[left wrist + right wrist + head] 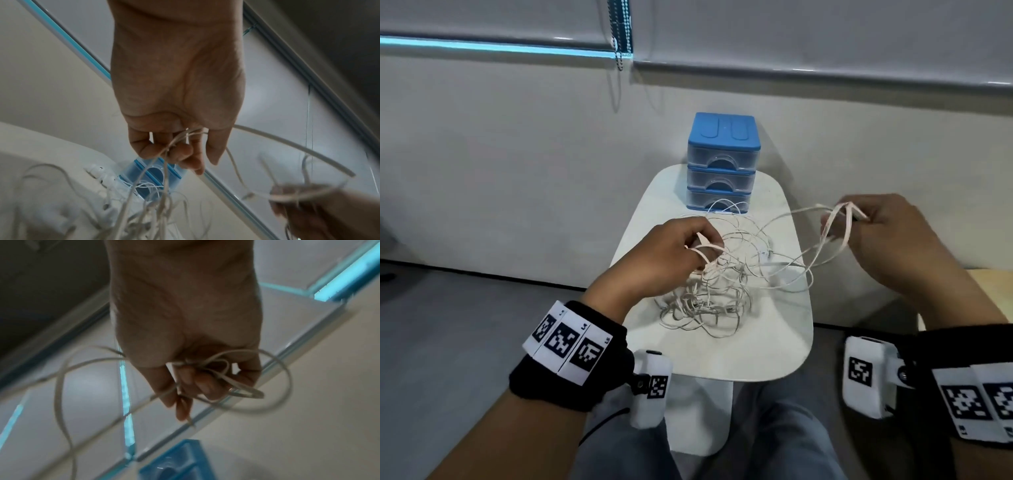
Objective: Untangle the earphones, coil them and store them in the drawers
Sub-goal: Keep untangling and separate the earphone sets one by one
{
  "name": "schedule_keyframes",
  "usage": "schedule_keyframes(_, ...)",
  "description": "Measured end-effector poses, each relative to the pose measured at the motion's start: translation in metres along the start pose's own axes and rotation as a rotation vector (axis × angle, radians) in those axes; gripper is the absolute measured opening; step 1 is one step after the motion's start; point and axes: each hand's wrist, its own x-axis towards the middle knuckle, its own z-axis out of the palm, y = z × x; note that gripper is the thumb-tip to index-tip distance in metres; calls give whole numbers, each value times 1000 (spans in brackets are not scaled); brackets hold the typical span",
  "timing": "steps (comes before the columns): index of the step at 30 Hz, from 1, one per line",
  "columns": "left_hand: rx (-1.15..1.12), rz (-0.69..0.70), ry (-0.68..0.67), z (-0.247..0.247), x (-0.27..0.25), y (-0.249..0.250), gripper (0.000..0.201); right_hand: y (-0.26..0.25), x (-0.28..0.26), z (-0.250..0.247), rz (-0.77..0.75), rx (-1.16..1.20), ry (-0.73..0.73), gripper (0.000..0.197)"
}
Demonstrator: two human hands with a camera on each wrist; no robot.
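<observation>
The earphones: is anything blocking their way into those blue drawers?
All three drawers look closed. The earphones remain a tangled heap on the table, with strands held in the left hand and right hand.

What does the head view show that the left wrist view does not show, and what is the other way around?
Only the head view shows the whole white table, all three closed drawers of the blue drawer unit with its top, the cable pile as a whole, and both wrist bands.

Only the left wrist view shows the left hand from the palm side, with its fingers curled round thin cables, and an earbud lying on the table.

Both show the tangled earphones, the drawer unit, and the right hand holding cable loops.
</observation>
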Motion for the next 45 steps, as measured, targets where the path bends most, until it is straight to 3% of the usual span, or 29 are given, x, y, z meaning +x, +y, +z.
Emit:
schedule_keyframes(3, -103, -5, 27, -4, 0, 4, 9, 21, -4, -3, 186, -270, -107, 22)
schedule_keyframes(6, -175, 11, 27, -5, -3, 7, 14, 41, -9, 5, 282, -369, -221, 23)
schedule_keyframes(10, -194, 21, 33, -6, -4, 9, 21, 49, -20, 14, 329, -439, -403, 19)
schedule_keyframes(14, -218, 48, 38, -10, -3, 12, 29, 33, -20, 13, 343, -475, -483, 17)
schedule_keyframes(17, -227, 66, 22, -7, -3, 14, 29, 10, -18, 5, 261, -490, -576, 41)
schedule_keyframes(20, -199, 62, -1, -3, -4, 17, 25, -27, -21, 1, 13, -391, -579, 69)
schedule_keyframes(24, -178, 66, 4, 1, -3, 21, 20, -75, -22, 30, -109, -20, -617, 62)
schedule_keyframes(30, -189, 61, 32, -4, -3, 14, 15, -90, -5, 49, -118, -62, -429, 11)
schedule_keyframes(35, -99, 49, -51, 2, -9, 0, 22, -97, -1, 27, -163, -41, -147, 18)
schedule_keyframes(38, -64, 79, -79, 5, -10, -4, 12, -96, 3, 16, -162, 43, 0, 21)
schedule_keyframes(45, -92, 33, -148, -1, -15, -3, 9, -76, 7, 8, -69, 211, 109, 24)
